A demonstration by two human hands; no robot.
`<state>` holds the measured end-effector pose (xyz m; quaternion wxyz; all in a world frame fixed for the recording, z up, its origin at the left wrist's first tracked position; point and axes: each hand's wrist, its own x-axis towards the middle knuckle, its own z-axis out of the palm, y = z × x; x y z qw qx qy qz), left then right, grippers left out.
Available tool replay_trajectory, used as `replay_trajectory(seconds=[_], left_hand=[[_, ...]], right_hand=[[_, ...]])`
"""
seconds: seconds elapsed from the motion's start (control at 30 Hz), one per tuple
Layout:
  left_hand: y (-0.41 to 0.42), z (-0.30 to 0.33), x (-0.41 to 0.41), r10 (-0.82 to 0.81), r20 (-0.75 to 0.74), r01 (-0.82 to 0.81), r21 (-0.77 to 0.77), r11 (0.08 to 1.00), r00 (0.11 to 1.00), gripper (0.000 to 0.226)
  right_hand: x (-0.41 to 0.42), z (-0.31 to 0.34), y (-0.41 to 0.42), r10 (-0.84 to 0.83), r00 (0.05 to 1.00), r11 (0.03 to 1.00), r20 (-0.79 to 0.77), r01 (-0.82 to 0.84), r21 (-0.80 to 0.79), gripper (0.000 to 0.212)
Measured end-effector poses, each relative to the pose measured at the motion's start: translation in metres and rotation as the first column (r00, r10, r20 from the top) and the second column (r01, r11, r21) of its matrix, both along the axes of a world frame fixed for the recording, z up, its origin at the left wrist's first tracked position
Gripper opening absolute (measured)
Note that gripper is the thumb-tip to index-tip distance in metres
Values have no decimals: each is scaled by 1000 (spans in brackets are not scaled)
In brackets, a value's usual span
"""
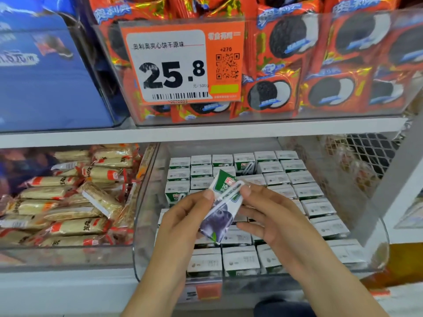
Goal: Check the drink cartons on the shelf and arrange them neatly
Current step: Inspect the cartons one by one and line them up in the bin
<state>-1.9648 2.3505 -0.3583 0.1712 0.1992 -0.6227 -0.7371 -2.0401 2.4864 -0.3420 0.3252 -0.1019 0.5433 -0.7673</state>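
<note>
Store shelf, lower centre: clear bin (146, 225) of mostly squared cartons (240, 259); left hand (183, 220) and right hand (272, 216) pinching one blueberry carton (220, 216), probably mid-check, still unplaced.

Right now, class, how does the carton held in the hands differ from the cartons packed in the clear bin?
The held carton is lifted and tilted, pinched by the left hand and right hand; the binned cartons stand upright in rows. The held carton shows its printed face with dark berries; the binned cartons show mostly pale tops. Both share green and white packaging.
</note>
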Motion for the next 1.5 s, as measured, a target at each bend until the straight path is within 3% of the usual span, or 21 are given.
replay_trajectory(seconds=[0.1, 0.23, 0.37, 0.6, 0.8, 1.07, 1.27, 1.4, 1.5], left_hand=[[0, 1, 2, 2, -11, -2, -2, 1000, 1000, 31], [0, 1, 4, -25, -37, 24, -16, 1000, 999, 34], [0, 3, 4, -70, -55, 68, -32, 997, 996, 39], [-1, -4, 4, -79, -24, 71, -247, 966, 997, 53], [8, -11, 3, 8, -21, -19, -571, 820, 1000, 57], [10, -13, 3, 53, -95, -103, -662, 742, 994, 53], [12, -11, 5, 65, -73, -98, -736, 670, 995, 54], [9, -9, 5, 54, -96, -103, -634, 767, 994, 45], [7, -3, 5, 6, -98, -46, -408, 912, 995, 38]], right_hand=[[2, 0, -3, 20, 1000, 999, -8, -20, 33, 34], [2, -2, -3, -7, 1000, 999, -4, 7, 31, 45], [3, -2, -2, -33, 999, 999, -7, 33, -1, 36], [4, -4, -4, -129, 990, 990, -57, 132, 53, 40], [8, -4, -9, -150, 984, 985, -100, 158, 76, 51], [10, 0, -10, -167, 976, 979, -139, 180, 91, 54], [11, 0, -11, -194, 965, 975, -176, 209, 74, 43], [10, 0, -10, -170, 970, 983, -172, 179, 44, 42], [7, 1, -9, -149, 978, 988, -147, 152, 10, 39]])
